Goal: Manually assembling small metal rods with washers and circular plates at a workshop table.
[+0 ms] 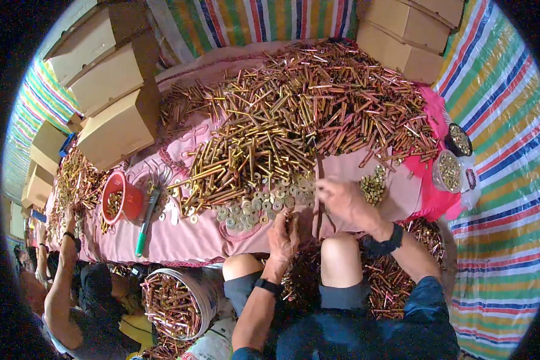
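Observation:
My left hand [283, 237] is closed at the near edge of the pink cloth, above my knees. Copper-coloured metal ends, like those of the bolts in the pile, poke out at its fingertips. My right hand [349, 203] reaches left over the cloth, its blurred fingertips beside the flat round washers [246, 215]; whether they pinch anything cannot be made out. Behind the washers spreads a large heap of gold and copper-coloured bolts [252, 150]. A small pile of brassy nuts [373, 186] lies just beyond my right hand.
Left of the washers are a green-handled metal fork [145, 225] and a red bucket [137, 195] of small parts. A white bucket [205, 294] of bolts stands below the table edge. Cardboard boxes [117, 129] rise behind. Another person's arm [63, 276] works at far left. Tubs [449, 171] sit right.

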Available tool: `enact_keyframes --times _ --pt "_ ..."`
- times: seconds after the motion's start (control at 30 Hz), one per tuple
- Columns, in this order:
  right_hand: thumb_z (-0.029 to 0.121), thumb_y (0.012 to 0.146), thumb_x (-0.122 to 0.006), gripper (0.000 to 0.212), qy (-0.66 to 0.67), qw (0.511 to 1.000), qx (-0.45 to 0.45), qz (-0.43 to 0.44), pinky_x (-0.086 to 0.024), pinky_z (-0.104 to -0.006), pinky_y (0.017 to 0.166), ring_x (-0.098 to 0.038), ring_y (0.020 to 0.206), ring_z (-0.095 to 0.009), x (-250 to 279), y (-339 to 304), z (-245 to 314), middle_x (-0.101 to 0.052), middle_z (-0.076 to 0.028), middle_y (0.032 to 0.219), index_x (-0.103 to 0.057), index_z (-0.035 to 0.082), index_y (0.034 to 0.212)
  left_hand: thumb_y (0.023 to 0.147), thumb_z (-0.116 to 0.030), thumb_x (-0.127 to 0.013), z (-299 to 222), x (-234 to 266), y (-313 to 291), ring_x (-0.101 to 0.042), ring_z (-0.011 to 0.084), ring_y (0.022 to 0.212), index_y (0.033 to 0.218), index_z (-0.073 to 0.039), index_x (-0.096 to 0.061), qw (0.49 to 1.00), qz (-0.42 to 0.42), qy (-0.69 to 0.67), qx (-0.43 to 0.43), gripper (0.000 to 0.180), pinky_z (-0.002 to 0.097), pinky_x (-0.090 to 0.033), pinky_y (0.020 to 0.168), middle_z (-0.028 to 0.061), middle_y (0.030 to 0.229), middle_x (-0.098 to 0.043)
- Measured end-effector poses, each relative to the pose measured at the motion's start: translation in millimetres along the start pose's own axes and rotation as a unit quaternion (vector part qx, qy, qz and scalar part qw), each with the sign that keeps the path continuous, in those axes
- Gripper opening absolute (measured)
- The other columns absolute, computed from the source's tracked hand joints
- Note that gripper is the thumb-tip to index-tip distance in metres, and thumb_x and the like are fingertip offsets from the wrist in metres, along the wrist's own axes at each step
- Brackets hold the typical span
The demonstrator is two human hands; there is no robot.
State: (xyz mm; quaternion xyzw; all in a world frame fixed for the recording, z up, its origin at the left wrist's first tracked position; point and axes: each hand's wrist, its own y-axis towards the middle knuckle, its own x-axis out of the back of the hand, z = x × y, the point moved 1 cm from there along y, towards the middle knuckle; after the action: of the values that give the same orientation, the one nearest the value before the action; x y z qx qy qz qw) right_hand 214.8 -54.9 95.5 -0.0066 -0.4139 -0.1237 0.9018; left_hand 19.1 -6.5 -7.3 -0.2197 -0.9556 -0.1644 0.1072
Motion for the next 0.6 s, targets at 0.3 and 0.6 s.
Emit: enact_keyframes --times 0.3,0.6 --pt "0.016 0.087 -0.065 0.016 -0.106 0.993 -0.006 -0.054 -0.049 -0.0490 0.077 -0.061 0.084 -0.040 35 -29 -106 -0.063 -0.021 0.082 -0.067 0.001 0.089 0.101 -0.017 -0.058 -15 4 1 -0.070 0.0352 0.081 0.115 -0.003 -0.062 0.998 -0.027 0.047 -0.009 0.020 0.0395 -0.054 0.071 0.0189 0.091 -0.070" --pt "0.019 0.087 -0.069 0.025 -0.115 0.991 0.056 -0.036 -0.046 -0.0458 0.078 -0.058 0.086 -0.036 6 -57 -102 -0.056 -0.016 0.087 -0.067 0.001 0.103 0.101 -0.016 -0.056 -20 1 3 -0.066 0.0369 0.077 0.110 -0.003 -0.061 0.997 -0.039 0.059 -0.026 0.016 0.0415 -0.051 0.067 0.0197 0.087 -0.067"
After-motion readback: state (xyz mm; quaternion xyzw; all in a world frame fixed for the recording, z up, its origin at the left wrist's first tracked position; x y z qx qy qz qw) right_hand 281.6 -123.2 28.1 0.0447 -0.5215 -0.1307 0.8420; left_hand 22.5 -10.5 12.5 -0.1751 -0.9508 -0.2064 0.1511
